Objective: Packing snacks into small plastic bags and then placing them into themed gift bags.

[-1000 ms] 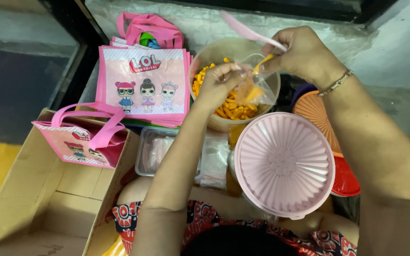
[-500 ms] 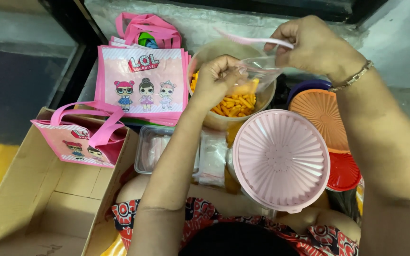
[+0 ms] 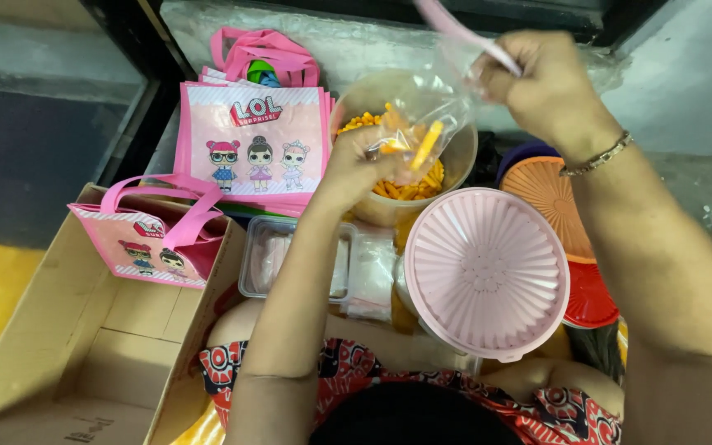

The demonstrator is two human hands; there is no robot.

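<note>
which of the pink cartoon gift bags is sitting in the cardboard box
The single pink bag at the left, tilted over the cardboard box rim. The other bags stand stacked upright behind it, outside the box.

A clear plastic bag (image 3: 422,115) holding orange snack sticks is pinched by the left hand (image 3: 356,165) over a round bowl (image 3: 455,165) of the same snacks. A pink strip (image 3: 463,33) is gripped in the right hand (image 3: 541,82). A pink ribbed lid (image 3: 488,272) is seen just below.
</note>
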